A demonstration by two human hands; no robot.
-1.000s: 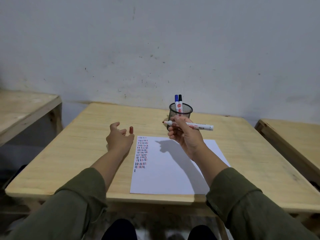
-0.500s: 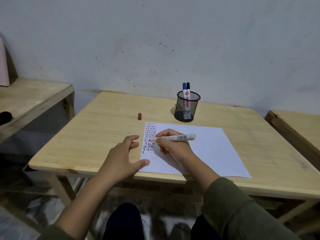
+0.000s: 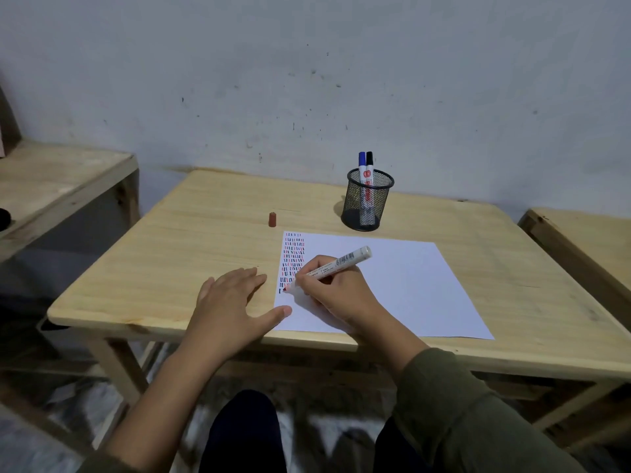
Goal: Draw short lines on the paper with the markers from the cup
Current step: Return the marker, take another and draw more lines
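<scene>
A white sheet of paper (image 3: pixel 403 285) lies on the wooden table (image 3: pixel 205 240), with rows of short red, blue and black lines down its left edge. My right hand (image 3: pixel 338 291) grips an uncapped red marker (image 3: pixel 336 266), its tip touching the paper just below the lowest lines. My left hand (image 3: pixel 228 305) lies flat and open on the table, thumb resting on the paper's near left corner. A black mesh cup (image 3: pixel 368 203) behind the paper holds a blue marker (image 3: pixel 362 165) and a black marker (image 3: pixel 369 162), both upright.
The red marker cap (image 3: pixel 272 219) stands on the table left of the cup. Other wooden tables sit at the left (image 3: pixel 51 186) and right (image 3: pixel 580 240). A grey wall rises behind. My knees show under the near table edge.
My right hand brought the red marker down from near the cup to the paper's left column. My left hand moved away from the cap and settled flat at the paper's corner.
</scene>
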